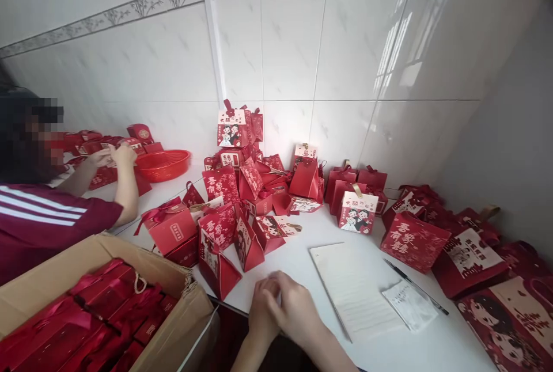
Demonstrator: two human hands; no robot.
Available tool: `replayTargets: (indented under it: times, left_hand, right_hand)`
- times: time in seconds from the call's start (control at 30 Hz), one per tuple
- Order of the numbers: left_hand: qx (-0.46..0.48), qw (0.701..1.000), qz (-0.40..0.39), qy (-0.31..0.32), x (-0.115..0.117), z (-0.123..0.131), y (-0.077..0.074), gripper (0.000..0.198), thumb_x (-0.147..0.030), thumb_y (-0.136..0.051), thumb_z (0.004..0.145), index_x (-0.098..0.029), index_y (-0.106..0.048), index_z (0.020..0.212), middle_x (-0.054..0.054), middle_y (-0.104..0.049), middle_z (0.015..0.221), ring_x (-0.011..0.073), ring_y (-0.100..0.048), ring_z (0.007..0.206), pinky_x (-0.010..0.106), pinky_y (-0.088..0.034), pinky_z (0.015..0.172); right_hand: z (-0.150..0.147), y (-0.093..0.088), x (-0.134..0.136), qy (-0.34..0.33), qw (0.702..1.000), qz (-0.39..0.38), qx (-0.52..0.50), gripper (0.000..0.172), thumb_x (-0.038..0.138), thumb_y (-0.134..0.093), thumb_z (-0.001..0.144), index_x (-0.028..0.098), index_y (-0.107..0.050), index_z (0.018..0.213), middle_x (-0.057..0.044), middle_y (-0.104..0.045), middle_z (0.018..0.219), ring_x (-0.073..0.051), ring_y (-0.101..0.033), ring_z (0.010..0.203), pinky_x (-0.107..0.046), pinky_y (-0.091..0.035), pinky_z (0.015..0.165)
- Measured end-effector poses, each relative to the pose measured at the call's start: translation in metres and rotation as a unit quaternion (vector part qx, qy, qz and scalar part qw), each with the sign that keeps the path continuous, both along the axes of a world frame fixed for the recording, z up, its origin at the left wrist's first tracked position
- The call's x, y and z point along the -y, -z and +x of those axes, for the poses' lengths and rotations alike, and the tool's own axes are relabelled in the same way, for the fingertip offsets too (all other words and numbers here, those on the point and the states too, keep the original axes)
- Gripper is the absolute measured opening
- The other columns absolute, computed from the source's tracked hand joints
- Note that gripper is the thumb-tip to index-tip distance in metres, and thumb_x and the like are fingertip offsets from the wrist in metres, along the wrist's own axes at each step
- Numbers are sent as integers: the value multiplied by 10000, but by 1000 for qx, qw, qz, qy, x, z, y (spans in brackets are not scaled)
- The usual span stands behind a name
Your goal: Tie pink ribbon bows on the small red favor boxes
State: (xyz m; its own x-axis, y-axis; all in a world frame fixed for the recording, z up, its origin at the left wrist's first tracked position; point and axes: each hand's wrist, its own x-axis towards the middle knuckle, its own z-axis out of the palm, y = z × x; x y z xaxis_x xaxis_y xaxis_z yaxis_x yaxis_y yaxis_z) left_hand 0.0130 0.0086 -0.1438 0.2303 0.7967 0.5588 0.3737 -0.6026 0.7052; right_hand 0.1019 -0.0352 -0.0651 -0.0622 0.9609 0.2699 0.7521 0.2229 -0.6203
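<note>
At the near edge of the white table (298, 251), my left hand (262, 303) and my right hand (294, 301) are folded together. The right lies partly over the left, with fingers curled closed. Whatever may be between them is hidden. Just beyond stand red paper gift boxes: one with white lettering (217, 225), a tent-shaped one (249, 245) and an open-sided one (220, 271). To the right of my hands lie a lined notepad (354, 291), a black pen (415, 284) and a small clear packet (410, 304).
An open cardboard box (190, 308) of red ribboned boxes (99, 314) stands at the lower left. Beyond it a co-worker in a maroon sleeve (86, 211) works beside a red plastic basket (164, 166). More red gift bags (415, 242) crowd the right, below the tiled wall (294, 44).
</note>
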Motion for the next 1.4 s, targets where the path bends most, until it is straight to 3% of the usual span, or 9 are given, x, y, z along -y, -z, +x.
replayTargets:
  times: [0.1, 0.27, 0.37, 0.47, 0.6, 0.77, 1.03, 1.23, 1.4]
  left_hand:
    - [-93, 996, 12, -3, 5, -3, -7, 121, -122, -492, 737, -205, -556, 678, 19, -587, 672, 203, -546, 695, 353, -431, 685]
    - [-142, 989, -23, -13, -4, -2, -9, 138, -162, -446, 769, -195, -577, 742, 21, -638, 742, 198, -602, 747, 362, -481, 721]
    - [-112, 992, -51, -4, -13, 9, -17, 182, -205, -426, 796, -188, -594, 863, 38, -657, 831, 185, -626, 802, 341, -512, 741]
    - [-157, 987, 0, 22, -19, 34, -36, 221, -181, -416, 802, -193, -617, 890, 67, -633, 983, 199, -593, 971, 367, -491, 848]
    - [-321, 943, 85, 3, -39, 72, -58, 204, -152, -472, 783, -190, -673, 776, 98, -518, 1261, 293, -412, 1237, 485, -357, 992]
    - [-447, 888, 102, -37, -79, 89, -54, 231, -141, -522, 749, -155, -680, 916, 144, -470, 1330, 325, -360, 1280, 504, -297, 1022]
    - [-446, 884, 138, -33, -98, 74, -44, 373, -10, -462, 685, -132, -673, 967, 156, -605, 1150, 277, -541, 1096, 464, -355, 983]
    - [-343, 920, 178, -67, -105, 52, -64, 437, -22, -347, 786, -164, -612, 1103, 128, -550, 1254, 259, -515, 1144, 443, -399, 955]
    - [-185, 954, 215, -102, -111, 30, -85, 306, -86, -386, 815, -194, -593, 1014, 95, -619, 1109, 209, -588, 1020, 372, -451, 915]
  right_hand:
    - [65, 35, 31, 103, 991, 84, 24, 214, 287, -380, 910, 183, -559, 854, -70, -620, 772, -204, -629, 725, -308, -511, 638]
    - [129, 81, 72, 194, 932, 202, 228, 360, 422, -414, 906, 176, -544, 1135, -150, -577, 1162, -290, -572, 1043, -409, -509, 798]
    - [135, 93, 80, 181, 909, 206, 314, 461, 435, -465, 881, 165, -483, 1254, -139, -533, 1266, -319, -516, 1144, -450, -482, 862]
    - [132, 95, 80, 175, 912, 189, 318, 450, 424, -479, 874, 173, -501, 1248, -121, -524, 1287, -310, -497, 1176, -446, -464, 895]
    - [132, 95, 79, 174, 920, 185, 297, 435, 430, -480, 874, 178, -531, 1226, -116, -525, 1288, -309, -499, 1178, -445, -454, 904]
    - [133, 96, 79, 178, 921, 199, 285, 422, 424, -493, 868, 164, -561, 1193, -120, -535, 1277, -310, -517, 1160, -438, -456, 901]
    - [135, 101, 75, 180, 909, 233, 297, 421, 450, -503, 852, 165, -592, 1148, -121, -569, 1235, -309, -559, 1106, -424, -476, 859]
    - [135, 105, 76, 181, 913, 232, 283, 422, 457, -494, 859, 167, -590, 1152, -116, -567, 1241, -305, -549, 1122, -423, -465, 878]
    - [136, 105, 75, 181, 910, 235, 291, 427, 462, -488, 865, 160, -595, 1146, -115, -569, 1238, -307, -549, 1120, -428, -476, 870]
